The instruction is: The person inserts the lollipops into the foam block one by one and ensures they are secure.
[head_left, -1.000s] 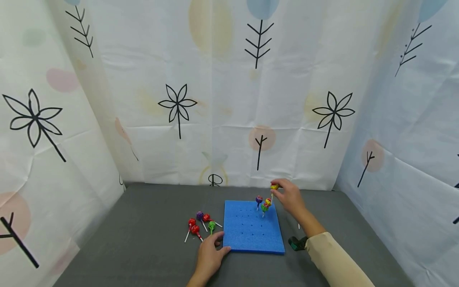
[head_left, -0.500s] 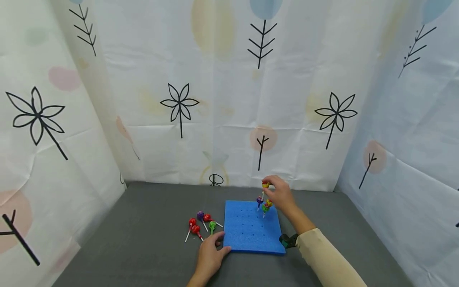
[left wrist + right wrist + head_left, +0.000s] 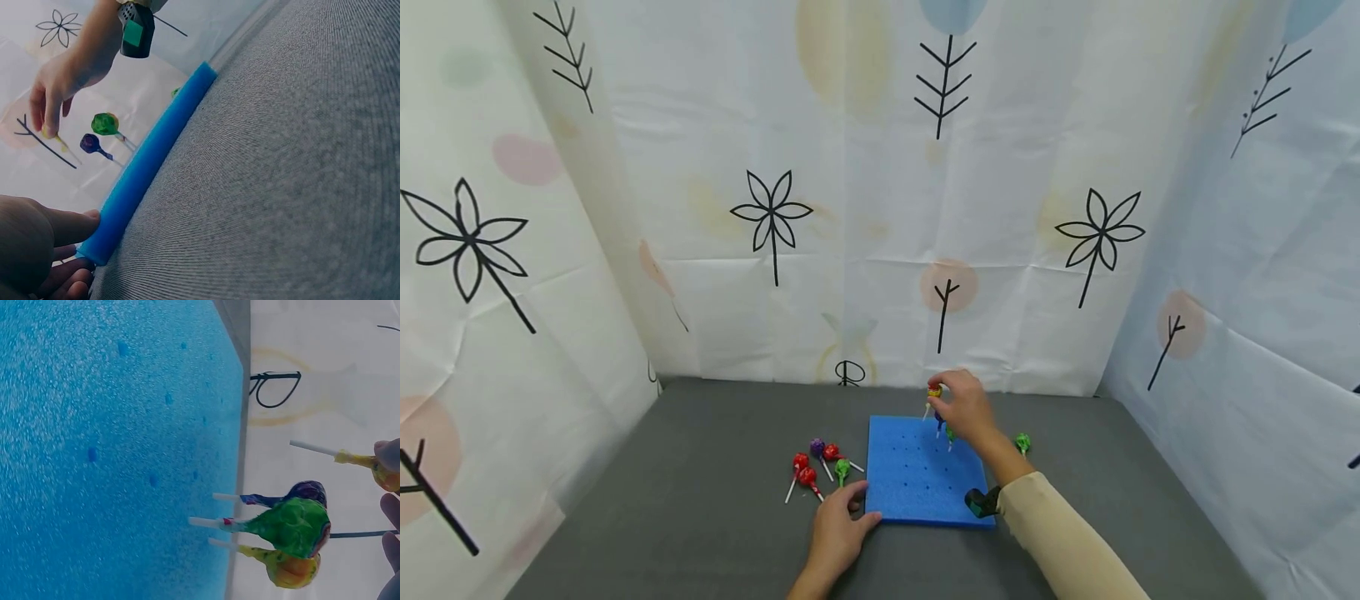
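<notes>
The left hand holds the near left corner of the board, thumb at the front side. Five lollipops lie just left of the board; a green one lies to its right. Three standing lollipops rise from the board's far right part. Near its far edge, the right hand pinches a yellow lollipop by the head, stick down, clear of the board. Behind hangs patterned cloth.
</notes>
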The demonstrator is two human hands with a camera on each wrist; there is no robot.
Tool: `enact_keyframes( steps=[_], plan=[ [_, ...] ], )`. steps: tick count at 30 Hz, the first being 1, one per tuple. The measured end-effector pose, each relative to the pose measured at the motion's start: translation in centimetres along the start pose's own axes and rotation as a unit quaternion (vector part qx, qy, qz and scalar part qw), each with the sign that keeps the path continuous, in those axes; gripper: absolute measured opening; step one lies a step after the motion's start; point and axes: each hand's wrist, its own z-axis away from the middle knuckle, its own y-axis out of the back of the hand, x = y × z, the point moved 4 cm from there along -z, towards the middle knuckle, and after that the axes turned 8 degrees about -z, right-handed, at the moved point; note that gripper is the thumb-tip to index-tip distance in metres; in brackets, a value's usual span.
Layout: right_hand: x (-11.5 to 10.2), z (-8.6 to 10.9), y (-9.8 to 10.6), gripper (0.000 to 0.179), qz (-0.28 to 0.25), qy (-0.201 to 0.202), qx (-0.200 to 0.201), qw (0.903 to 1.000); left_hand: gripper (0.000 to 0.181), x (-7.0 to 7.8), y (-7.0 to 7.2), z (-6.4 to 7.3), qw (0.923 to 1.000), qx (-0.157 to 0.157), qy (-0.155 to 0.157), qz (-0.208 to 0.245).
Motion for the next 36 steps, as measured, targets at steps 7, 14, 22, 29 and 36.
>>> enact_keyframes(
  steps=[7,14,22,29,36],
  plan=[
    [-0.2,0.2,-1.2,0.023,0.029,0.003,-0.014,0.9995,0.046,0.0,0.0,0.0,1.0,0.001,0.0,0.0],
    [0.0,0.5,-2.3,0.022,0.048,-0.016,-0.041,0.9979,0.046,0.0,0.0,0.0,1.0,0.002,0.002,-0.002],
    [0.3,1.0,-3.1,0.021,0.054,-0.028,-0.053,0.9967,0.045,0.0,-0.1,0.0,1.0,0.006,-0.002,-0.004],
    [0.6,1.1,-3.4,0.023,0.06,-0.024,-0.052,0.9966,0.045,-0.1,-0.1,-0.1,0.9999,0.008,-0.002,-0.006],
    [0.5,1.2,-3.6,0.022,0.057,-0.015,-0.059,0.9965,0.045,0.0,-0.1,0.0,0.9999,0.01,-0.005,-0.007]
  ],
)
